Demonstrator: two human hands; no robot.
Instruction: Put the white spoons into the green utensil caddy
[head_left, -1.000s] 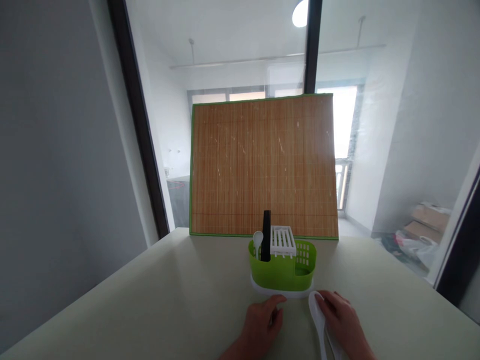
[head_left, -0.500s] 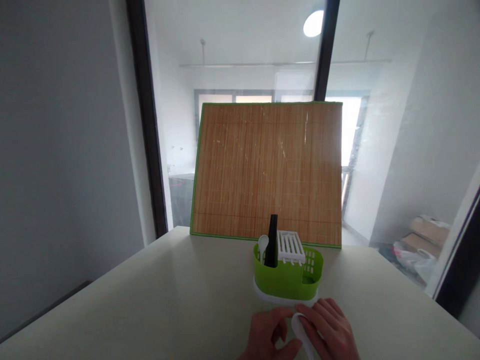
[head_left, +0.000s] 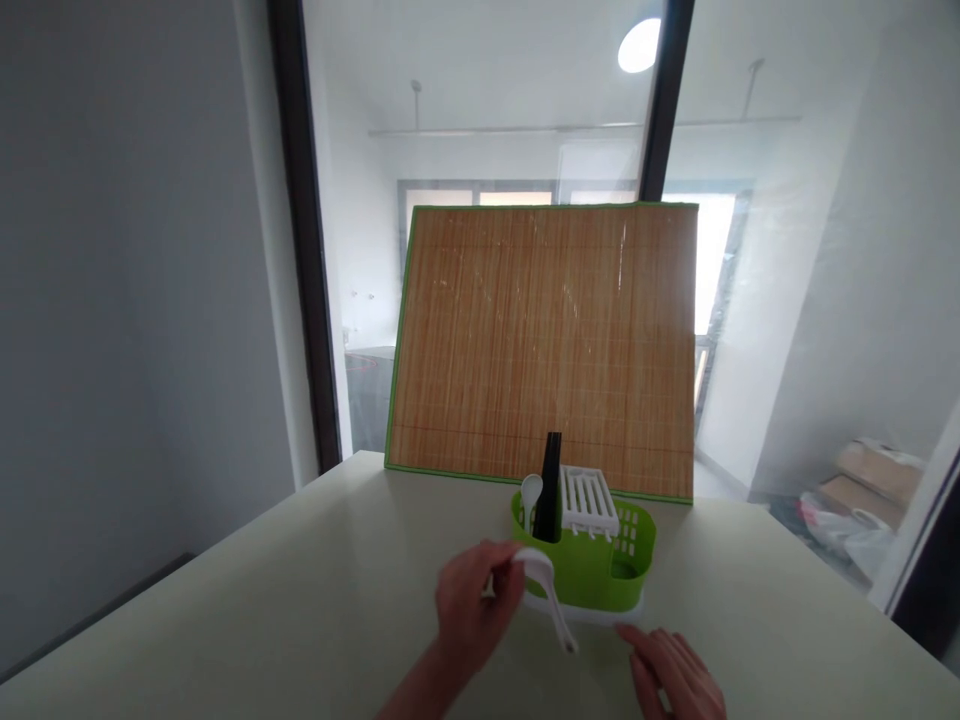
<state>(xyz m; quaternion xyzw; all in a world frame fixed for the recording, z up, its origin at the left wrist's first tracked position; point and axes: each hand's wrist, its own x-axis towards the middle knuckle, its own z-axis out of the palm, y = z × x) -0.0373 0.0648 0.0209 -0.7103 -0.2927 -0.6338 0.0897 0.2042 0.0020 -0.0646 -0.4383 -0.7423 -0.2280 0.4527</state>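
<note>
My left hand (head_left: 480, 598) pinches a white spoon (head_left: 553, 600) by its bowl end, in front of the green basket's left part, with the handle slanting down to the right. My right hand (head_left: 673, 672) is near the front right of the basket, fingers stretched out and holding nothing. The green basket (head_left: 589, 575) stands on a white base. In its left part are another white spoon (head_left: 531, 492) and a black upright bundle (head_left: 550, 485); a white slotted rack (head_left: 590, 500) sits over its middle.
Behind the basket a bamboo mat (head_left: 547, 340) with green edging stands upright at the far edge of the pale table (head_left: 300, 590). Beyond it is a glass partition with dark frames. Cardboard boxes (head_left: 870, 480) and plastic lie beyond the table at the right.
My left hand has moved left and up with the spoon, away from my right hand. My right hand has let go of the spoon and shifted slightly right and down.
</note>
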